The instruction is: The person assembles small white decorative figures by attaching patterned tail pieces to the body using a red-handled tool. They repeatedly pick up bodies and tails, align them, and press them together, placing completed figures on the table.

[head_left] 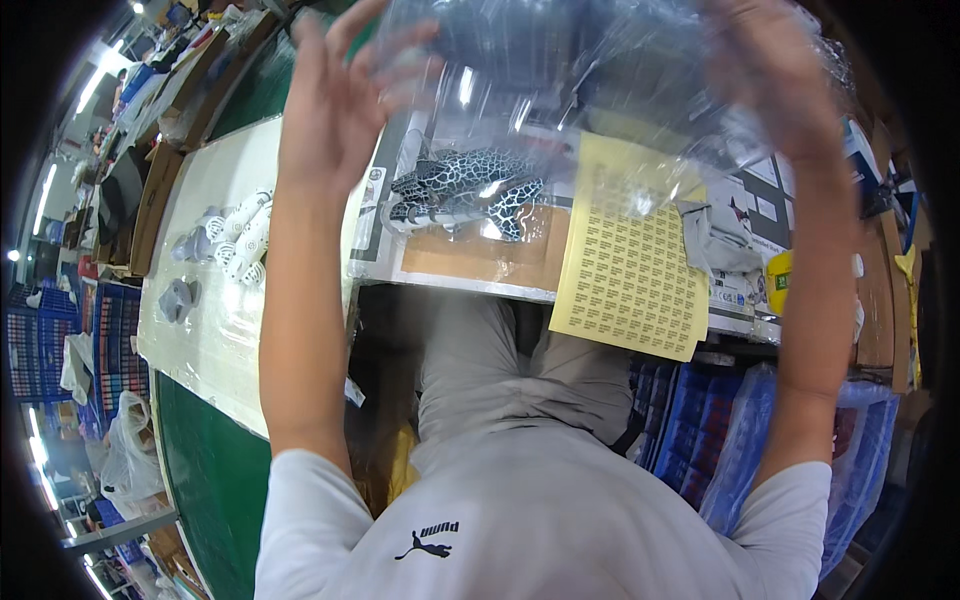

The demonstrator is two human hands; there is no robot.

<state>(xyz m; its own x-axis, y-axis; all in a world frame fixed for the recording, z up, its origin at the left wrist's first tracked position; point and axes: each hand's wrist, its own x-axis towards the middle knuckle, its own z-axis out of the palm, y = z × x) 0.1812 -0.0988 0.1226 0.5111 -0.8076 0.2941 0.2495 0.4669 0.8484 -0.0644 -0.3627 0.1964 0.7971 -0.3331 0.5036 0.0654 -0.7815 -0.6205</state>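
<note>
Both my arms reach up and forward over the work table. My left hand (340,110) has its fingers spread apart at the left edge of a large piece of clear plastic packaging (530,60); whether it touches the plastic I cannot tell. On the plastic's right side is my right hand (775,85), its fingers smeared by motion. Beneath the plastic lies a fish-shaped toy (470,180), dark with a pale crackle pattern and white parts. To the toy's right, a yellow sheet of small printed labels (635,265) hangs over the table's near edge.
White toy parts (245,240) lie on the pale board (195,320) at left, beside grey pieces (178,300). A crumpled grey cloth or wrapper (720,240) and a yellow bottle (779,283) are at right. Blue packages (685,430) stand below the table.
</note>
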